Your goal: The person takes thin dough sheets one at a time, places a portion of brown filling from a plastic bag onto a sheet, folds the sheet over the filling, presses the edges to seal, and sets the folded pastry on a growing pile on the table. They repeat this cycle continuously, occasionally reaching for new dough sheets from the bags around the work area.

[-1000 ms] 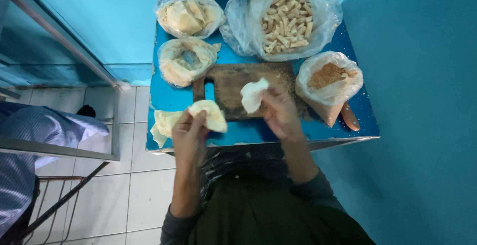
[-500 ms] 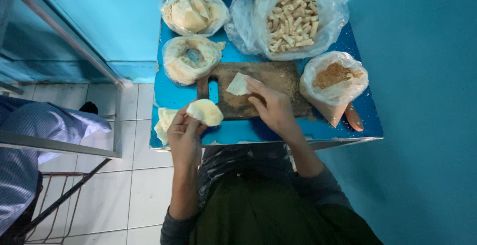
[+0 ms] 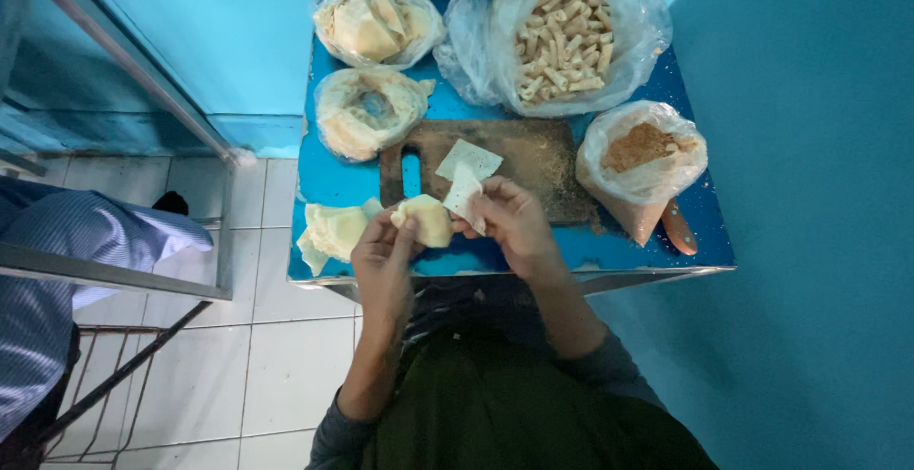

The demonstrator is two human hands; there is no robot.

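Observation:
My left hand holds a small stack of pale wrapper sheets above the front edge of the blue table. My right hand pinches one thin white sheet beside that stack. Another square white sheet lies flat on the dark wooden cutting board just beyond my fingers. A loose pile of pale sheets rests on the table to the left of my left hand.
Plastic bags stand at the back: rolled pale sticks, pale sheets, a ring-shaped bag. A bag of brown crumbs sits at the right with a brown handle near it. A person's striped sleeve and a metal frame are at left.
My right hand left one sheet flat on the cutting board and drew back toward the stack, now pinching another sheet. My left hand stayed near the table's front edge.

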